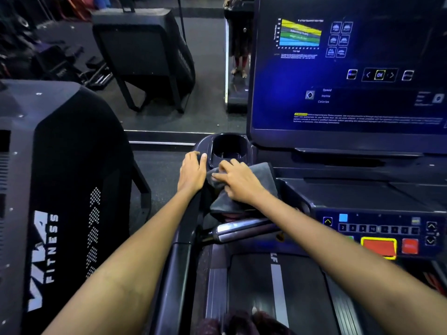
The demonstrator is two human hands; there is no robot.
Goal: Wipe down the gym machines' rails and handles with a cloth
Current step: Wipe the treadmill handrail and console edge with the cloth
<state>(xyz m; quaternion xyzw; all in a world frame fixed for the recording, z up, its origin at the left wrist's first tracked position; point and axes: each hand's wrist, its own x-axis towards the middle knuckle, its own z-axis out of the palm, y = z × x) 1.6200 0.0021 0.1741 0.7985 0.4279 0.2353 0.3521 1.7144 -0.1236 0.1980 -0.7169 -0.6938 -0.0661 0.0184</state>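
Head camera, looking down at a treadmill console: the right hand's fingers point(221, 176) are bent and pinch a fold of a grey cloth point(251, 189), bunching it against the dark plastic just below the cup holder point(228, 148). The right hand point(238, 181) lies on top of the cloth, which drapes down over the console's left corner toward a silver grip bar point(242, 229). Beside it, the left hand point(192, 171) curls over the top end of the black side rail point(180, 259), thumb on the inner side next to the cup holder, fingertips wrapped out of sight over the far edge. The two hands are just apart, with the cloth's edge between them; whether the left thumb touches the cloth is hard to tell in the dim light. Right of the cloth sits the button panel point(379, 229) with red and yellow keys, under a large lit screen point(348, 68). A neighbouring machine point(48, 213) marked "FITNESS" stands at left.
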